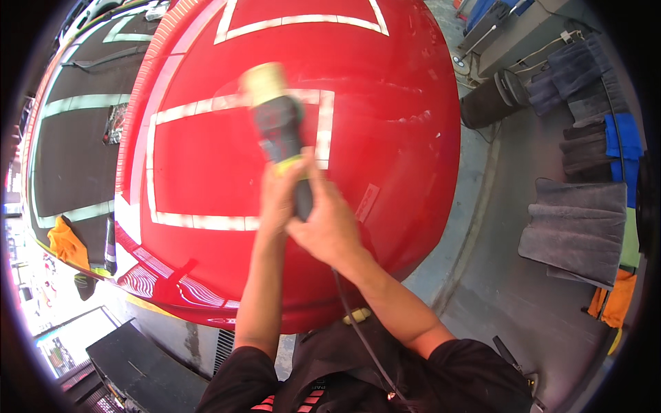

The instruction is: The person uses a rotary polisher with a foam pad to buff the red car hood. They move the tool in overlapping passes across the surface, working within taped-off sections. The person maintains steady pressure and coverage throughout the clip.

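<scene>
Both my hands are wrapped round a corded polisher (pixel 279 124), a dark grey tool with a yellow-green band and a pale yellow pad at its far end. My left hand (pixel 277 196) grips it from the left side, by the band. Lower down, my right hand (pixel 327 224) closes round the handle from the right. The pad is over the red car panel (pixel 206 165), at the far edge of a square marked out in white tape (pixel 186 220). Blur hides whether pad and paint touch. A black cord (pixel 358 330) runs from the handle down past my body.
Left of the red panel stands a dark panel (pixel 72 162) with pale green tape, an orange cloth (pixel 67 242) at its near corner. Grey towels (pixel 575 230) hang at the right, near a black bin (pixel 489 103). A black box (pixel 148 372) is at lower left.
</scene>
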`<state>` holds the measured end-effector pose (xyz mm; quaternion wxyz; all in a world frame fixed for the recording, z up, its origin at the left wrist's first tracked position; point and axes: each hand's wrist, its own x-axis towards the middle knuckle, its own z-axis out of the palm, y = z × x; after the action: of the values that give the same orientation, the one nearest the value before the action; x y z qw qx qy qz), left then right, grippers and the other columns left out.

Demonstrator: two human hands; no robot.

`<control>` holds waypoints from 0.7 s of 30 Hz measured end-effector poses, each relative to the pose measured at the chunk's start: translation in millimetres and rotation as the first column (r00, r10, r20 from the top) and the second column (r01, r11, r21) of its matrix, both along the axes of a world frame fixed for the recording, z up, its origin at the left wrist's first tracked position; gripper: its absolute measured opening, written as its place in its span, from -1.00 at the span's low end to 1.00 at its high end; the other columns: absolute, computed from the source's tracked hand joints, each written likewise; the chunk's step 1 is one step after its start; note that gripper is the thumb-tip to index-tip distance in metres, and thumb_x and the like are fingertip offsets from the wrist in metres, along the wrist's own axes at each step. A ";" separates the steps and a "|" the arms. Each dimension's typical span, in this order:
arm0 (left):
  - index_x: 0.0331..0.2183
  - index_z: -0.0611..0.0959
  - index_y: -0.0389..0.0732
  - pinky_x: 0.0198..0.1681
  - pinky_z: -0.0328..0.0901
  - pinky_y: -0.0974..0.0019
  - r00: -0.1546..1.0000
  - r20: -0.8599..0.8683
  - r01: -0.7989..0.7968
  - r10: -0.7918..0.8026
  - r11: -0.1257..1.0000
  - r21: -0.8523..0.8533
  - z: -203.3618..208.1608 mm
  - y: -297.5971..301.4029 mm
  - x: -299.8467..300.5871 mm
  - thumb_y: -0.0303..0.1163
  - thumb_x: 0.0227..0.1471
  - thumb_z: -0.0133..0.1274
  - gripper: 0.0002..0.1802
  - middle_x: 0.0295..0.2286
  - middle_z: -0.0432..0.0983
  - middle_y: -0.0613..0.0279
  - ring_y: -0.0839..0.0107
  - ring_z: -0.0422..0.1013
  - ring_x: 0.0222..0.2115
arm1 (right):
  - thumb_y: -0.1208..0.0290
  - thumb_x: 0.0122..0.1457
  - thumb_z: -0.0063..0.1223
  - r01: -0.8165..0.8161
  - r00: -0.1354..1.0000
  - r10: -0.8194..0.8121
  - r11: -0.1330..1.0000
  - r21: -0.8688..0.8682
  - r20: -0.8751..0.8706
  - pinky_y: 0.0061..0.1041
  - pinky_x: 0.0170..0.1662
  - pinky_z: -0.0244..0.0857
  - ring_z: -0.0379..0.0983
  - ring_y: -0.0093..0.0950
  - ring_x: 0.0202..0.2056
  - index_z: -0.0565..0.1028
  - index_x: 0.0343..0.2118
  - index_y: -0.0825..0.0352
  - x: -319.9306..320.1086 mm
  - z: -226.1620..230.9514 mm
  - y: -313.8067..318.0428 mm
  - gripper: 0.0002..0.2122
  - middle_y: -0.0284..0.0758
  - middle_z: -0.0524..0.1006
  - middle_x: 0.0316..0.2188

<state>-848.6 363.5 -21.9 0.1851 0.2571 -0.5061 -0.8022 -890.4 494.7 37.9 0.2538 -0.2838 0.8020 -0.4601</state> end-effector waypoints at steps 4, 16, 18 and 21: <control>-0.01 0.52 -0.33 -0.24 0.57 0.24 0.973 -0.044 -0.218 0.228 0.962 0.161 9.1 22.2 52.0 -0.26 0.24 0.16 -0.59 -0.29 0.62 0.04 0.29 0.62 -0.34 | 0.33 0.05 0.36 -0.241 0.970 0.237 0.963 0.118 0.043 -0.06 0.14 0.49 0.52 0.09 0.11 -0.09 0.57 0.01 27.1 1.4 3.2 0.05 0.10 0.45 0.16; 0.15 0.37 -0.44 0.06 0.43 0.06 0.856 0.120 0.515 -0.502 0.847 -0.129 -44.2 235.1 -146.8 0.02 0.00 0.33 -0.09 -0.09 0.58 -0.25 0.00 0.58 -0.03 | 0.42 0.07 0.46 0.659 0.741 -0.579 0.725 -0.203 0.340 -0.34 0.18 0.43 0.42 -0.28 0.24 -0.12 0.55 0.32 -52.9 -46.8 205.1 0.09 -0.02 0.30 0.34; 0.18 0.36 -0.42 0.09 0.42 0.08 0.819 0.158 0.567 -0.551 0.819 -0.083 -16.4 230.9 -119.2 -0.04 0.01 0.33 -0.10 -0.05 0.56 -0.22 0.03 0.55 0.02 | 0.40 0.06 0.48 0.657 0.746 -0.592 0.730 -0.189 0.305 -0.29 0.22 0.40 0.41 -0.26 0.25 -0.12 0.55 0.32 -31.7 -44.4 205.8 0.10 -0.02 0.31 0.34; 0.16 0.37 -0.38 0.06 0.42 0.16 0.880 0.063 0.473 -0.471 0.881 -0.001 -14.0 192.2 -62.4 -0.19 0.05 0.35 -0.21 -0.09 0.54 0.00 0.26 0.51 -0.05 | 0.33 0.05 0.52 0.577 0.817 -0.552 0.780 -0.242 0.167 -0.27 0.25 0.37 0.45 -0.23 0.22 -0.13 0.55 0.31 16.3 -42.0 169.3 0.13 0.01 0.35 0.31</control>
<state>-911.1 555.7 -35.9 -0.0291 0.1489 -0.5655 -0.8107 -874.1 664.1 -4.1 0.0962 -0.0433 0.7645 -0.6360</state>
